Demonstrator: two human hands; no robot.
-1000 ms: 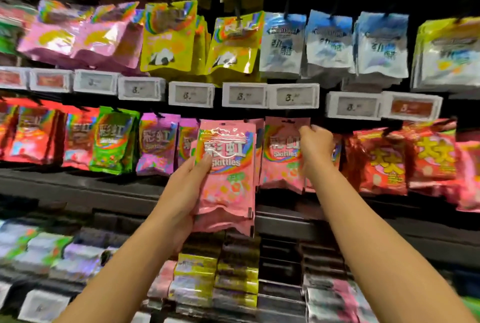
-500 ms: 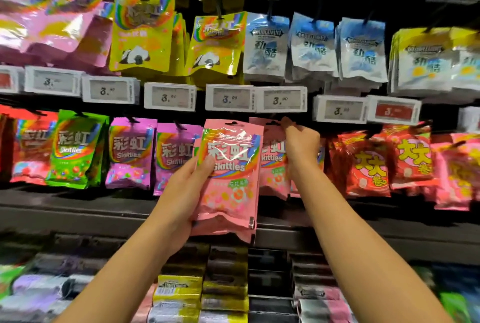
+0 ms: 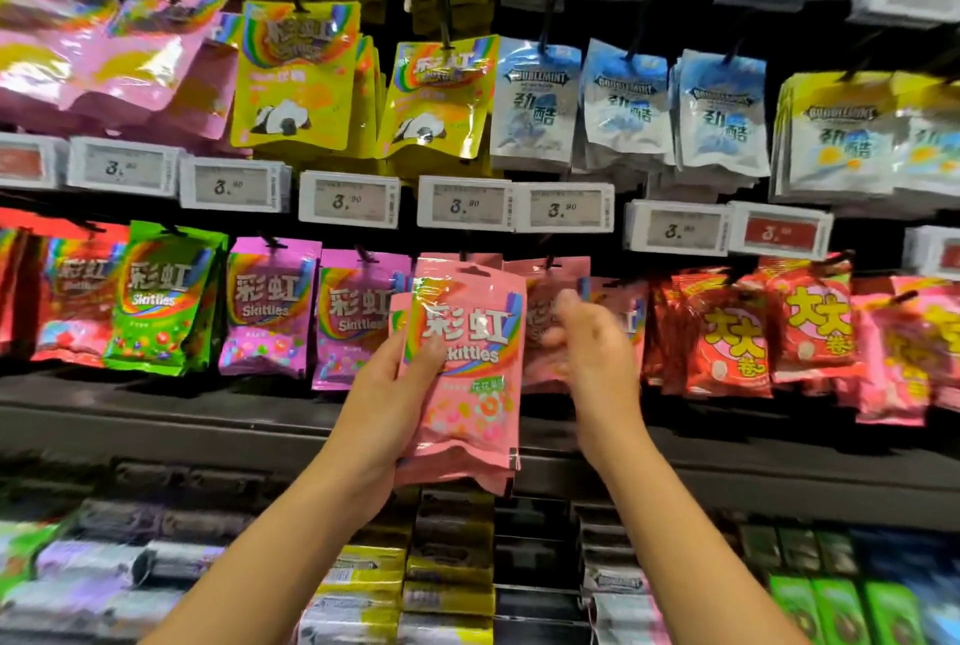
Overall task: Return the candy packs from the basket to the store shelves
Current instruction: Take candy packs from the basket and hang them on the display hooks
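Since half a second ago, the right hand (image 3: 592, 353) has come off the hanging pink Skittles packs (image 3: 550, 327) and dropped lower, now hovering just in front of them with fingers loosely spread and blurred, its grip holding nothing. Over the same moment the left hand (image 3: 387, 400) has kept its grip on a small stack of pink Skittles packs (image 3: 467, 369), thumb pressed on the front pack and fingers curled behind, holding them upright in front of the shelf row, just left of the hanging pink ones. That row also carries purple Skittles packs (image 3: 267, 312), a green Skittles pack (image 3: 161, 301) and, to the right, red candy packs (image 3: 732, 338) with yellow characters. White price tags (image 3: 462, 204) line the rail above, and over them hang yellow panda packs (image 3: 296, 73) and pale blue Doublemint packs (image 3: 537, 104). Below the dark shelf ledge (image 3: 156, 426), boxes of gum (image 3: 447, 577) sit in stacked rows.
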